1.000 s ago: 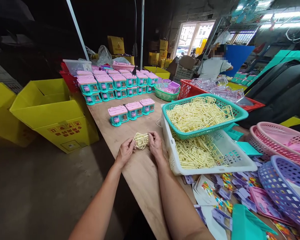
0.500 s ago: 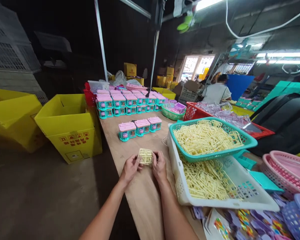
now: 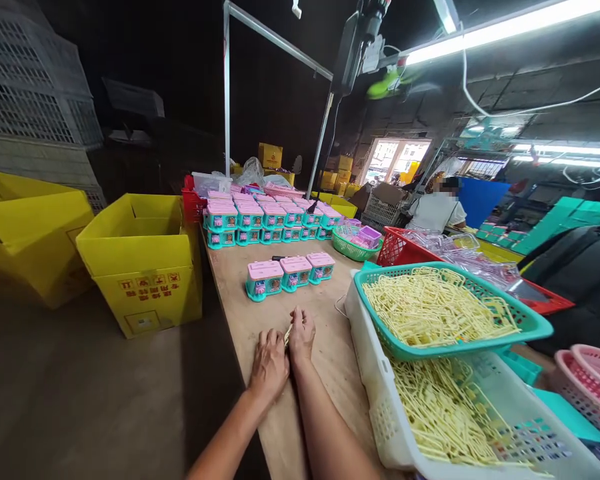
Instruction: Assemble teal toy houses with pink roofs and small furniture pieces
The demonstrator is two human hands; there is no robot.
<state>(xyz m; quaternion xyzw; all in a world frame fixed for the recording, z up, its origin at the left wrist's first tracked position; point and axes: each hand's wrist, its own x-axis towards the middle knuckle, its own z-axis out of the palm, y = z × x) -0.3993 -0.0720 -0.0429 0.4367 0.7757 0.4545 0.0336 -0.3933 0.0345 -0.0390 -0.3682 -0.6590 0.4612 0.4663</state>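
Between my two hands a pale yellow plastic sprue frame (image 3: 287,336) is turned nearly edge-on, so only a thin strip of it shows. My left hand (image 3: 270,365) is closed against its left side, back of the hand up. My right hand (image 3: 301,337) grips the other side with fingers curled; its fingertips are partly hidden. Just beyond them stand three teal boxes with pink lids (image 3: 295,273) in a row. To the right, a teal basket (image 3: 395,347) heaped with similar yellow frames rests on a white crate (image 3: 380,407) holding more of them.
Stacked teal-and-pink boxes (image 3: 273,217) fill the table's far end. Behind the teal basket are a green basket (image 3: 353,249) and a red crate (image 3: 405,250) of clear plastic parts. Yellow cartons (image 3: 140,267) stand left of the wooden table (image 3: 230,287). A person (image 3: 437,203) sits farther back.
The yellow frame has gone from facing me flat to nearly edge-on. My hands have come closer together, the left one rolling over palm down. The camera view has shifted a little.
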